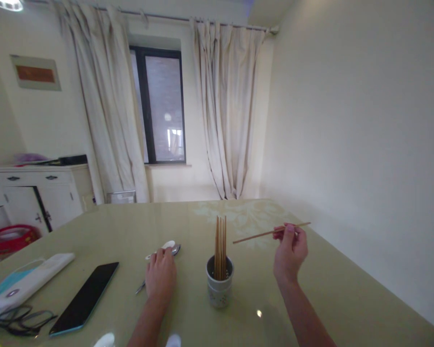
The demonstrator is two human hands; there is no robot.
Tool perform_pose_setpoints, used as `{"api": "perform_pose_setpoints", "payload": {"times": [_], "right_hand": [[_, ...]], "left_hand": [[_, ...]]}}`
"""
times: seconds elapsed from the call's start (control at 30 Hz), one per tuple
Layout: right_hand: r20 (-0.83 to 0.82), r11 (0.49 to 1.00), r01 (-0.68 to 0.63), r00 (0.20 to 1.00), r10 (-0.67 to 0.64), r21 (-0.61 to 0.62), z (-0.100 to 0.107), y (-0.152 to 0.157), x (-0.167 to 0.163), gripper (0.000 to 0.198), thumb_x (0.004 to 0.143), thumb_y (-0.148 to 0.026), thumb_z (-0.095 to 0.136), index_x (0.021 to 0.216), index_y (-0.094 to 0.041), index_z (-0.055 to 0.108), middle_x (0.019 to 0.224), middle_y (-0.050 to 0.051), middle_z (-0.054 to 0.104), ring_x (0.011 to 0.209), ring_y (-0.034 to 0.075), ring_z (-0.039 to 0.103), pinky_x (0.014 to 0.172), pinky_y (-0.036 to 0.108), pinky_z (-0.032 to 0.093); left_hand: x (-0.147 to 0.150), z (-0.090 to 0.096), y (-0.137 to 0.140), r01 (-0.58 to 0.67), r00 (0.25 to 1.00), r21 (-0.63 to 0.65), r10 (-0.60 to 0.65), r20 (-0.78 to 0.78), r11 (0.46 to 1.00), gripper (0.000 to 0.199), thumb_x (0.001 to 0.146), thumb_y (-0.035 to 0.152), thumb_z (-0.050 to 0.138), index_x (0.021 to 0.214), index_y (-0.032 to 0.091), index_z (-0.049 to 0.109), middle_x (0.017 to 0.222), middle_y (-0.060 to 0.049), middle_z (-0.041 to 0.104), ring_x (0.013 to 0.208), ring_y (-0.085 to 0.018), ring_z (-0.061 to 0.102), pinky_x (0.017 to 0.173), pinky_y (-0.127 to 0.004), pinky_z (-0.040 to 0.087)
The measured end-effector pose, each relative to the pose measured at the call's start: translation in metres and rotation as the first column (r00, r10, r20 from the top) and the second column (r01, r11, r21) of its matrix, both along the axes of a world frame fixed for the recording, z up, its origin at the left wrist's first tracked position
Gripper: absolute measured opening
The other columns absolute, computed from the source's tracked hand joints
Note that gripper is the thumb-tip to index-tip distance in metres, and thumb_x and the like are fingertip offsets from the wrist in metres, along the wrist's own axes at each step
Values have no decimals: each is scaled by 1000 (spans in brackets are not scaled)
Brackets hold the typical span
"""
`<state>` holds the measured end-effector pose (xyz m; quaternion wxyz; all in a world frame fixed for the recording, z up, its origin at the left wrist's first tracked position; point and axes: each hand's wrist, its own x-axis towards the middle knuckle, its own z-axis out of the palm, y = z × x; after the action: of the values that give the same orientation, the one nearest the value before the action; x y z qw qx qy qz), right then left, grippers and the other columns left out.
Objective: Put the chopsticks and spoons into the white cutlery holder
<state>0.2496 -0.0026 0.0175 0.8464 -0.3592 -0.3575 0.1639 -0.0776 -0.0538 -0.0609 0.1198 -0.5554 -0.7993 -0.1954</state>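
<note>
My right hand is raised over the table's right side, pinching a single wooden chopstick that lies nearly level and points left. Between my hands stands a grey metal utensil holder with several wooden chopsticks upright in it. My left hand rests palm down on the table, left of the holder, fingers loosely bent and pointing forward. Beneath it lies a metal spoon; its bowl and handle end show, the middle is covered. A white spoon lies just beyond my fingers, partly hidden by them.
On the left of the glossy table are a phone, a white elongated device, black glasses and a blue mask. White objects are cut off at the near edge. A wall borders the right.
</note>
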Motion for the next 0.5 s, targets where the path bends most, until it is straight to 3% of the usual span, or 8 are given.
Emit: {"api": "perform_pose_setpoints", "payload": {"times": [0.1, 0.2, 0.33, 0.5], "right_hand": [[61, 996, -78, 995, 76, 33, 5, -13, -7, 41, 96, -60, 67, 97, -20, 62, 73, -1, 66, 58, 14, 56, 57, 26, 46], [185, 974, -225, 957, 225, -22, 2, -25, -28, 38, 97, -58, 67, 100, -21, 67, 70, -1, 66, 58, 15, 56, 56, 27, 47], [391, 890, -388, 800, 455, -240, -13, -27, -49, 48, 99, -65, 58, 101, -21, 76, 69, 3, 69, 60, 18, 59, 59, 30, 48], [399, 783, -361, 706, 585, -507, -54, -10, -61, 65, 95, -76, 49, 85, -19, 77, 64, 4, 67, 58, 20, 58, 58, 31, 44]], "left_hand": [[-7, -1, -5, -93, 992, -110, 83, -94, 990, 39, 104, 16, 40, 129, 19, 68, 127, -15, 71, 119, -31, 65, 92, -41, 48], [-10, -3, -6, -114, 989, -162, 97, -108, 980, 40, 104, 13, 36, 125, 22, 69, 126, -13, 72, 120, -29, 65, 91, -37, 48], [-16, -8, -3, -83, 996, -168, 75, -56, 982, 40, 104, 11, 34, 118, 21, 70, 124, -13, 73, 115, -26, 68, 87, -34, 49], [-23, -19, 8, -71, 997, -139, 75, 24, 988, 40, 102, 10, 37, 122, 18, 71, 119, -14, 74, 112, -26, 69, 92, -33, 48]]}}
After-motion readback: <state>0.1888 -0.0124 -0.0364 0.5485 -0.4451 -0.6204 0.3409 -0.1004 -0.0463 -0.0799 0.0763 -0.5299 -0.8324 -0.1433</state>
